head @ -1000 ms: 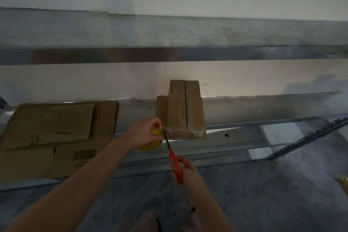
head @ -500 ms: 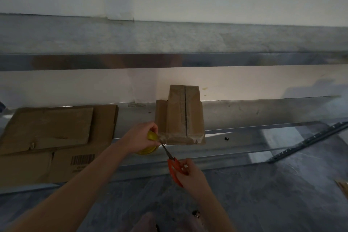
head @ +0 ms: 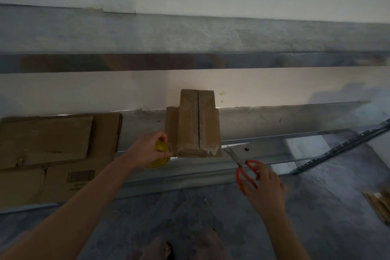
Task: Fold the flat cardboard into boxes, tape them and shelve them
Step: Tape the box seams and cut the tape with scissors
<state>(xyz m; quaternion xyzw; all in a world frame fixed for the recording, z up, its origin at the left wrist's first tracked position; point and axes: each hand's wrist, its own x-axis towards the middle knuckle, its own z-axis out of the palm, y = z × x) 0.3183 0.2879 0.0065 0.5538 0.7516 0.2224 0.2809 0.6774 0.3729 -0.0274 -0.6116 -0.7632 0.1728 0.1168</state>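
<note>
A: Entry one, box (head: 195, 124)?
B: Centre frame, standing on the lower shelf (head: 274, 129), clear tape over its near edge.
A: Left hand (head: 150, 150)?
B: Grip curled round the yellow tape roll (head: 157, 163), just left of the box.
A: Right hand (head: 263, 186)?
B: Lower right; grip holding the orange-handled scissors (head: 240, 162). Flat cardboard (head: 52, 145) lies at left.
</note>
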